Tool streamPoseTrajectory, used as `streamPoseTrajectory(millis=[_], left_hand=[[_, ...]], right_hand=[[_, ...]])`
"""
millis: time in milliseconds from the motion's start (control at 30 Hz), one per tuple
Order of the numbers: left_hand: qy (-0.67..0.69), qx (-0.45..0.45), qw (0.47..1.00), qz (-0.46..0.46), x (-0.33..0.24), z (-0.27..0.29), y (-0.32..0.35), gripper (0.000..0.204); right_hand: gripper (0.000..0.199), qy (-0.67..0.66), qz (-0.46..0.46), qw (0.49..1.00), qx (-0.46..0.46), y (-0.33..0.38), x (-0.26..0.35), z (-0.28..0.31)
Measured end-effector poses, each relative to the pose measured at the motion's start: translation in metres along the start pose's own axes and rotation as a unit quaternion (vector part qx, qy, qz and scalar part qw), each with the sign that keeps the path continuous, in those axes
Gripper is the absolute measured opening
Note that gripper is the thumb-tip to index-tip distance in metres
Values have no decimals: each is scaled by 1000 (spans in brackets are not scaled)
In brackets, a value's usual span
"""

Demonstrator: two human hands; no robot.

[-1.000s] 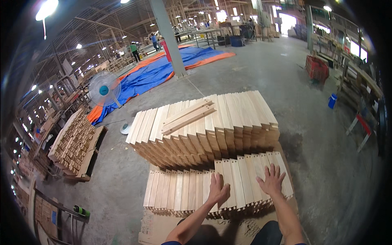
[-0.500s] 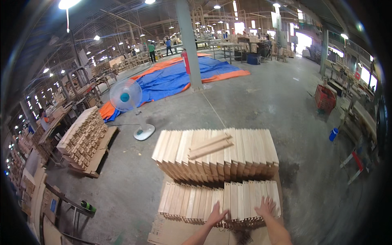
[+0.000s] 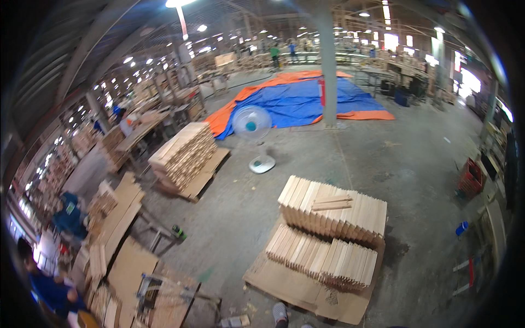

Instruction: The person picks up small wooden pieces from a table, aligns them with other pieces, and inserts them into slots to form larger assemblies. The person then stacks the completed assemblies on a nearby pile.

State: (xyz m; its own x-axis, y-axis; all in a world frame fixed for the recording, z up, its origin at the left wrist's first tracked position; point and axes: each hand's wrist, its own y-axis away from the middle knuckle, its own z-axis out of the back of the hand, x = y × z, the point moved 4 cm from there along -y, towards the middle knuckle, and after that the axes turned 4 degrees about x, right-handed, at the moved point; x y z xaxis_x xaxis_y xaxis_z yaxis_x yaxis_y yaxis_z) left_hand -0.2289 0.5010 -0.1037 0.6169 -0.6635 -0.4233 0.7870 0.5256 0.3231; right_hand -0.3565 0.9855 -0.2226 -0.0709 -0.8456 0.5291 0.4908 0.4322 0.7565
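Observation:
Neither my left hand nor my right hand shows now. In front of me, right of the middle, a lower row of pale wooden slats [image 3: 322, 254] lies packed side by side. Behind it stands a taller stack of slats [image 3: 339, 205], with a few loose wooden pieces [image 3: 332, 203] lying across its top. Both rest on a cardboard sheet [image 3: 295, 290] on the floor. One of my shoes [image 3: 280, 311] shows at the lower edge, left of the cardboard.
Left are a worktable [image 3: 128, 262] with boards and a tool, a green bottle [image 3: 179, 231], and a person in blue [image 3: 52, 290]. Farther off stand another slat stack [image 3: 186, 156], a fan [image 3: 251, 126], a blue tarp [image 3: 290, 101], a pillar [image 3: 329, 71] and a red crate [image 3: 470, 177].
My hands have left the lower row of slats and gone out of view. My view has turned left, bringing the worktable and person in blue into sight.

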Motion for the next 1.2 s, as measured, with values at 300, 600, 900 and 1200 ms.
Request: streamPoseTrajectory(millis=[300,600,900,1200], left_hand=[[152,160,909,353,129,-61,298,49],[326,-40,924,197,199,-25,466,47],[531,89,835,113,274,13,518,41],[482,18,863,149,315,87,460,40]], right_hand=[[51,131,69,988,-31,-2,50,-20],[47,197,43,962,182,51,235,-184],[47,377,148,682,609,212,456,-418],[38,495,364,645,454,186,529,-466]])
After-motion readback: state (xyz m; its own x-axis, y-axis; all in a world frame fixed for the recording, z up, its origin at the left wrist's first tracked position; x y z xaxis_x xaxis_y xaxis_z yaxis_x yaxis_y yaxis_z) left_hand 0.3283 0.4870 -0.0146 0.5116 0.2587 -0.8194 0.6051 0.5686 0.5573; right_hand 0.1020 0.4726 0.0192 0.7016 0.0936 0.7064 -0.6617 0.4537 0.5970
